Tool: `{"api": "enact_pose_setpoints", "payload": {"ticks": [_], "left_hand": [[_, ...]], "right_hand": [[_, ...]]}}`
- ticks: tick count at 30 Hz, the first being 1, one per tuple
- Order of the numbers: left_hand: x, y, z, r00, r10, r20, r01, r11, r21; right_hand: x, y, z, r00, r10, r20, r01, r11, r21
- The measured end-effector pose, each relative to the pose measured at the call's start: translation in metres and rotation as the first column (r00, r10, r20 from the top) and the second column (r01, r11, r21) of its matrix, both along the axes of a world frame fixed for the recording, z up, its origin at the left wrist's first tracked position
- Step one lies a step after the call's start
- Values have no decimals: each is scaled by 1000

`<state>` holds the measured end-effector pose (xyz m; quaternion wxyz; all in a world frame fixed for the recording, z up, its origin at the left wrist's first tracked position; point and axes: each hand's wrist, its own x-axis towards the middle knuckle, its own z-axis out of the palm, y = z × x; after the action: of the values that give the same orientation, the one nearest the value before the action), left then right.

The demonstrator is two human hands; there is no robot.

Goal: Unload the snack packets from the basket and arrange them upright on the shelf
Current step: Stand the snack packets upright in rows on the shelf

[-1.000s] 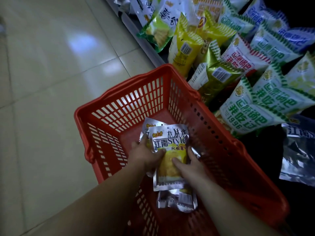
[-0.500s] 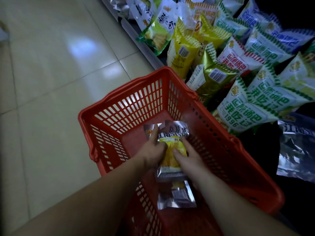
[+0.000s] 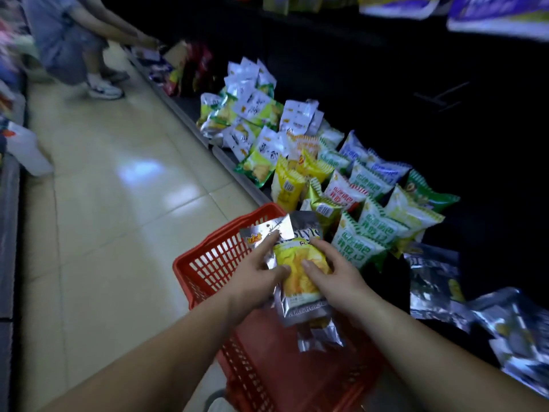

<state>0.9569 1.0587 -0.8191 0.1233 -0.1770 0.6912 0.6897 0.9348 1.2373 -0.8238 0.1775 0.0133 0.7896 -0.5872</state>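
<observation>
Above the red basket (image 3: 214, 263), both hands clasped round silver snack packets (image 3: 300, 275).

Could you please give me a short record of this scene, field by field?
left hand: grips the packets from the left
right hand: grips the same packets from the right
packets: at least two silver ones, held together above the basket
basket: red, below the hands, next to the shelf
shelf: low, crowded; green-and-white bags lean, silver bags lie at right
background: another person bends toward the shelf down the aisle
</observation>
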Motion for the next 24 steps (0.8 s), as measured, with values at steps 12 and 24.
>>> {"api": "enact_pose_setpoints", "payload": {"ticks": [12, 24], "left_hand": [[82, 113, 93, 920, -332, -206, 341, 940, 9], [69, 306, 39, 807, -572, -148, 583, 812, 38]], "right_hand": [[93, 130, 123, 996, -84, -7, 84, 995, 60], [146, 315, 96, 934, -355, 41, 341, 920, 192]]}}
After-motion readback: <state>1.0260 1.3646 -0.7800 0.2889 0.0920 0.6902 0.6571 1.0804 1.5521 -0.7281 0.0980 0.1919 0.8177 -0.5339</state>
